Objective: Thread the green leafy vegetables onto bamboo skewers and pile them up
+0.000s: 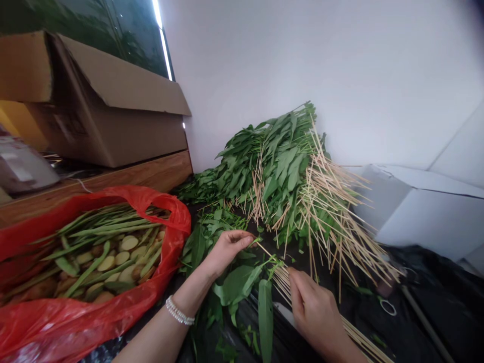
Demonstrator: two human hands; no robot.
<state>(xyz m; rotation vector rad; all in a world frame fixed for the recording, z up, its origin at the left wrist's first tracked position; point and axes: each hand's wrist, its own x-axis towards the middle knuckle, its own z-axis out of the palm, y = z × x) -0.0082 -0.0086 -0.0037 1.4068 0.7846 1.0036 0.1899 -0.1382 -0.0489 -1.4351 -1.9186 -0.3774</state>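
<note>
My left hand point(229, 249), with a beaded bracelet at the wrist, pinches a small piece of green stem at the tip of a thin bamboo skewer point(265, 249). My right hand point(315, 307) is closed around that skewer farther down. Leafy greens point(275, 262) sit on the skewer between both hands, and long leaves hang below. Under my right hand lies a bundle of bare skewers point(365, 341), partly hidden by it. Loose greens point(204, 242) lie beside my left hand.
Beyond my hands, a tall heap of skewered greens point(287, 161) leans against the white wall. At left, a red plastic bag point(177, 217) holds green beans and sliced potatoes. A cardboard box point(139, 131) stands behind it, and a white box point(427, 217) at right. Black plastic covers the surface.
</note>
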